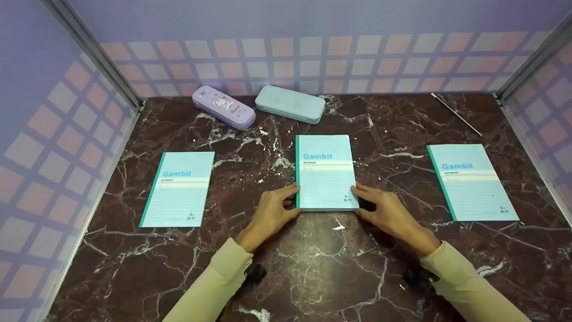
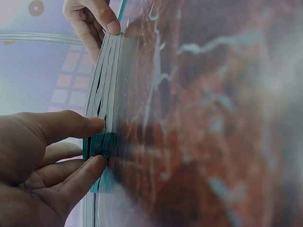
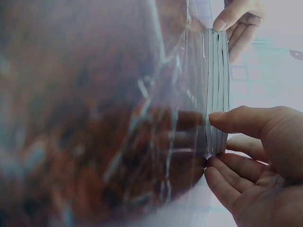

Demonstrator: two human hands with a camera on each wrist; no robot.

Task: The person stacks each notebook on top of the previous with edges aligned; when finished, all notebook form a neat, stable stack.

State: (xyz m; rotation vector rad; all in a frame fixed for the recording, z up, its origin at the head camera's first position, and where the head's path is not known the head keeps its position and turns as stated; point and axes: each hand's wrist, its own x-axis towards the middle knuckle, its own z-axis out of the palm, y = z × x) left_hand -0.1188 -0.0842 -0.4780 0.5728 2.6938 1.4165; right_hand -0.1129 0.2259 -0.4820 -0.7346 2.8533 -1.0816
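Observation:
A stack of several light-blue notebooks (image 1: 326, 174) with green spines lies in the middle of the table, its top cover reading "Gambit". My left hand (image 1: 273, 210) touches the spine side near the front corner, thumb and fingertips set against the edge. On the opposite side, my right hand (image 1: 383, 206) rests its thumb and fingertips against the page edges. Layered edges of the stacked notebooks (image 2: 106, 80) show in the left wrist view, slightly uneven with thin gaps. From the right wrist, the page edges (image 3: 218, 94) look closely aligned.
Similar notebooks lie flat at left (image 1: 178, 190) and at right (image 1: 473, 182). Behind the stack are a purple pencil case (image 1: 223, 107) and a pale-blue case (image 1: 290, 103). A thin white stick (image 1: 456, 114) lies at the back right. Patterned panels (image 1: 313, 58) border the marbled table.

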